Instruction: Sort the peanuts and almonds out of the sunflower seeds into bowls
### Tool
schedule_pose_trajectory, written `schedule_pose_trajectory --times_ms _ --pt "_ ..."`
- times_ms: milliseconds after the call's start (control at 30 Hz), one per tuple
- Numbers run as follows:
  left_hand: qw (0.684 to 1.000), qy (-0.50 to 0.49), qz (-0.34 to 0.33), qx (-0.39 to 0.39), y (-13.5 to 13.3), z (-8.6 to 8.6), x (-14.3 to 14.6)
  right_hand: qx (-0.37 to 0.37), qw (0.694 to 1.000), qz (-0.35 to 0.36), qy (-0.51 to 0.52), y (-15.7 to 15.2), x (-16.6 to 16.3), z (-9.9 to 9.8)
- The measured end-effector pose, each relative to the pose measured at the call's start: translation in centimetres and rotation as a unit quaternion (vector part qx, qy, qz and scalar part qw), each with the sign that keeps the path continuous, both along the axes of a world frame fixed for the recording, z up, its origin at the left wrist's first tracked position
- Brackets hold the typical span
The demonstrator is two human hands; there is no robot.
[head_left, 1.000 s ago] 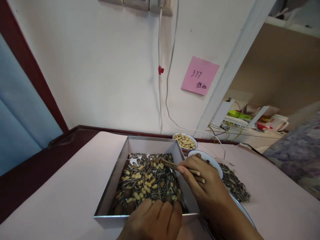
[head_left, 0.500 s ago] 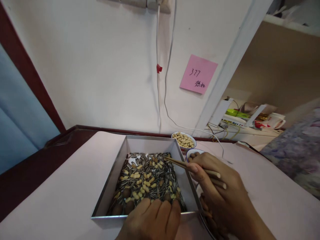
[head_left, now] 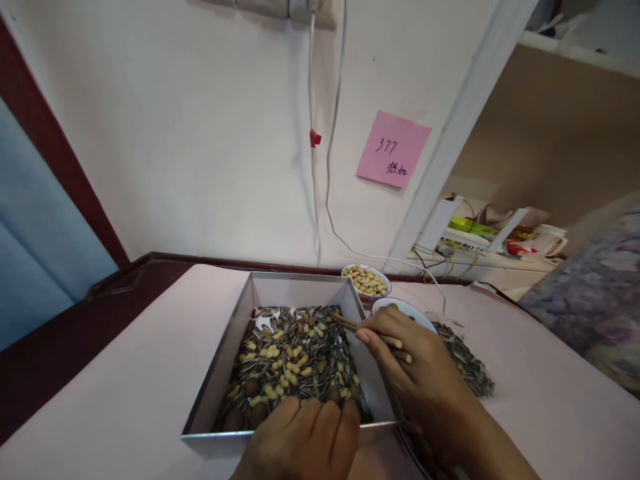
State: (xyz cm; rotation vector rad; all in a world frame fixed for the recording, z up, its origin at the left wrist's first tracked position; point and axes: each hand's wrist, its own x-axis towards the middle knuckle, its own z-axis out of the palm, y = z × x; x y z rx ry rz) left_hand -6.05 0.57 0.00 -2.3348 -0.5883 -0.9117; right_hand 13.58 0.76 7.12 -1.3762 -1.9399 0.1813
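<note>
My right hand (head_left: 407, 360) grips a pair of wooden chopsticks (head_left: 355, 326) over the right wall of a shallow metal box (head_left: 207, 383). The chopstick tips touch down at the far right of the contents; whether anything is pinched between them is too small to tell. Inside lie striped sunflower seeds (head_left: 313, 377), several peanuts in their shells (head_left: 291, 367) and several round brown nuts (head_left: 253, 386). My left hand (head_left: 305, 437) is closed over the front rim of the box, its fingertips hidden.
Behind the box's right corner stands a bowl of peanuts (head_left: 367, 280). A white blue-rimmed bowl (head_left: 413, 311) is partly behind my right hand, with loose sunflower seeds (head_left: 467, 363) beside it. Another dish, mostly hidden, lies under my right forearm. A white cable (head_left: 370, 255) hangs down the wall.
My right hand has moved left with the chopsticks, uncovering more of the blue-rimmed bowl and the seeds on the right. My left hand stays on the rim.
</note>
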Motion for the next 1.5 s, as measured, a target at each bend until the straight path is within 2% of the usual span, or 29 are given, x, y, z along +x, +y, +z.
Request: schedule_pose_trajectory --times_ms 167,333,700,933,1100,1500 --pt "1.0 -0.004 0.005 0.0 -0.1 0.0 0.1 -0.017 0.999 0.009 -0.026 0.5 0.1 -0.8" --pt "1.0 -0.014 0.002 -0.004 -0.2 0.0 0.1 -0.002 1.0 -0.001 -0.013 0.5 -0.2 -1.1" --pt "1.0 -0.022 0.009 -0.009 -0.2 0.4 0.3 0.014 1.0 -0.009 0.015 -0.3 0.1 0.0" --pt "1.0 -0.028 0.013 -0.001 -0.3 0.6 0.4 0.0 1.0 0.004 0.013 0.2 -0.4 -0.9" --pt "1.0 -0.022 0.004 -0.002 -0.2 0.4 0.3 0.015 1.0 0.004 0.018 0.3 -0.5 -1.1" --pt "1.0 -0.013 0.002 -0.002 -0.1 -0.2 0.0 0.048 0.998 -0.021 0.039 -1.1 0.2 1.2"
